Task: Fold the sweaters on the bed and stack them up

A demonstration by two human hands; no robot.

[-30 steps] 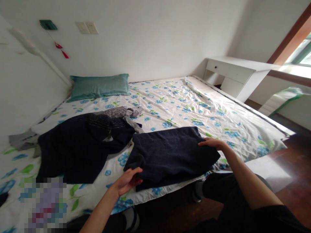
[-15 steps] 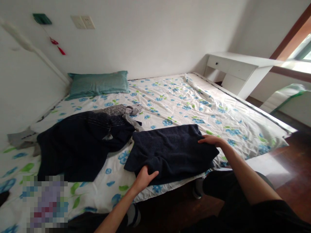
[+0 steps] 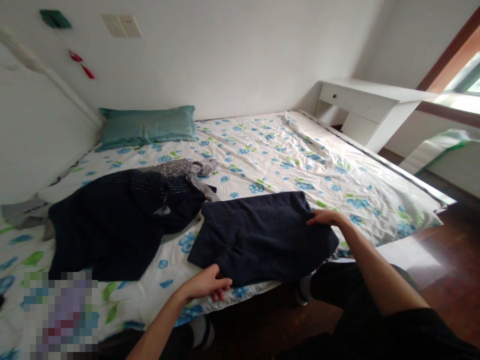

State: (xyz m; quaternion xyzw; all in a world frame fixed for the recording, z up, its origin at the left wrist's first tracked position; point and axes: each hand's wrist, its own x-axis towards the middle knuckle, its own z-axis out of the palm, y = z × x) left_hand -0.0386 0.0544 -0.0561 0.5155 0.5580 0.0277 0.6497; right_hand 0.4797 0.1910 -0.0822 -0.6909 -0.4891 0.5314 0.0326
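A dark navy knit garment (image 3: 258, 235), folded to a rough rectangle, lies at the near edge of the bed; its exact kind does not show. At its near left edge is my left hand (image 3: 210, 283), fingers curled and closed on the hem. The cloth has a few creases beside that hand. My right hand (image 3: 324, 217) grips the right side of the garment, thumb on top, the other fingers partly hidden. Left of it, a navy and grey patterned sweater (image 3: 120, 215) is spread out, with its grey sleeve (image 3: 202, 187) touching or nearly touching the folded garment.
The bed has a white sheet (image 3: 258, 170) with blue flowers. A green pillow (image 3: 148, 126) rests by the wall at the back left. A white desk (image 3: 360, 102) stands beyond the bed's right end. My legs are below the near edge; a blurred patch covers the lower left.
My left hand has slid toward the near left hem, its thumb and fingers drawing together. The cloth there lies flatter. My right hand stays on the right side. The view has shifted slightly.
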